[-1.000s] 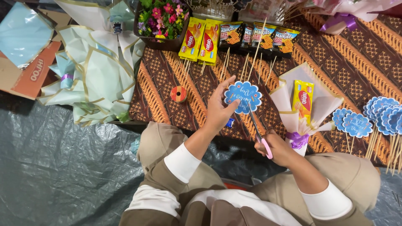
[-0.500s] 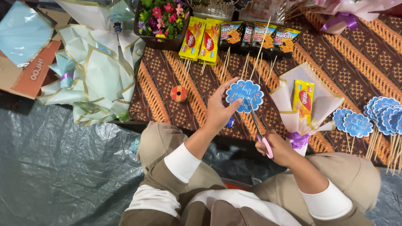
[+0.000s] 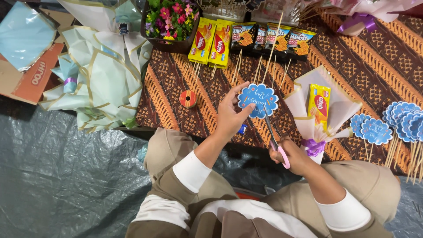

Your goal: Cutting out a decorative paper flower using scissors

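Left hand (image 3: 229, 117) fingers pinch a blue tag (image 3: 258, 100) over the batik cloth (image 3: 374, 66), right hand (image 3: 296, 155) closed on scissors (image 3: 275, 142) touching it, between a tape roll (image 3: 188, 98) and a snack bouquet (image 3: 319, 112).

Both hands raised, left hand (image 3: 230, 115) pinching, right hand (image 3: 294, 155) gripping

We see even, fairly bright light from overhead, with soft, short shadows under the hands and colours that stay rich on the patterned cloth (image 3: 352, 66). Dull sheen lies across the wrinkled grey plastic sheet (image 3: 57, 176), and the snack wrappers glint faintly. Focus holds sharp in the middle, with slight wide-angle bending toward the edges.
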